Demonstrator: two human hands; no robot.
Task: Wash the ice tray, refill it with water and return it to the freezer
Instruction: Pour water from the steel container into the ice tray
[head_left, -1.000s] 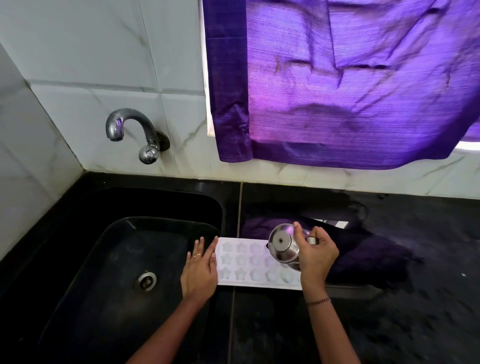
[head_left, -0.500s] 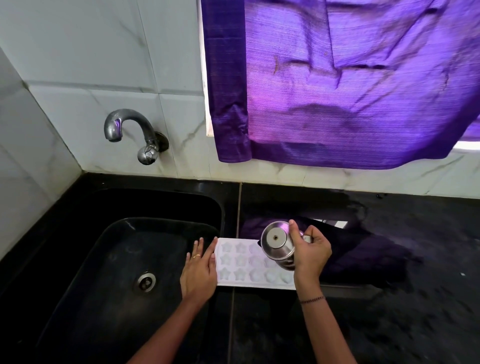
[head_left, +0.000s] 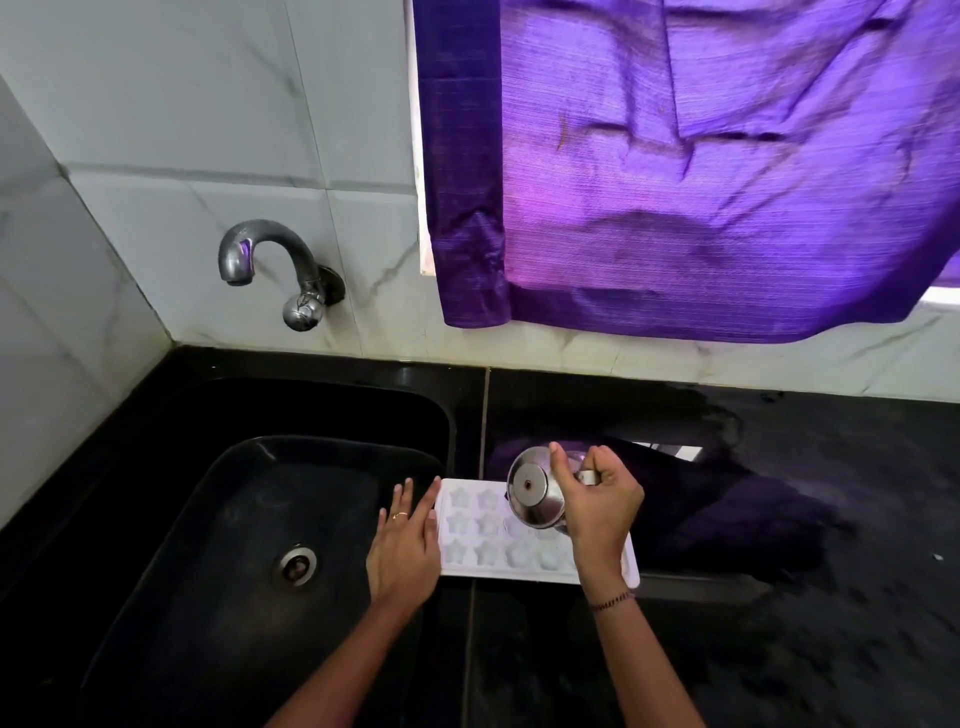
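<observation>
Gripping a tipped cup (head_left: 532, 496) over the tray (head_left: 472, 535) just right of the sink (head_left: 311, 447), the right hand (head_left: 602, 506) seems mid-refill, the flat left hand (head_left: 405, 545) steadying its left end; the freezer trip remains.

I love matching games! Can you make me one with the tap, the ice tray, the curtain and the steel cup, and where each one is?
1 tap
2 ice tray
3 curtain
4 steel cup

A tipped in the right hand
B hanging above the counter
C flat on the counter beside the sink
D on the tiled wall above the sink

Pairs: 1-D, 2-C, 3-B, 4-A.
</observation>
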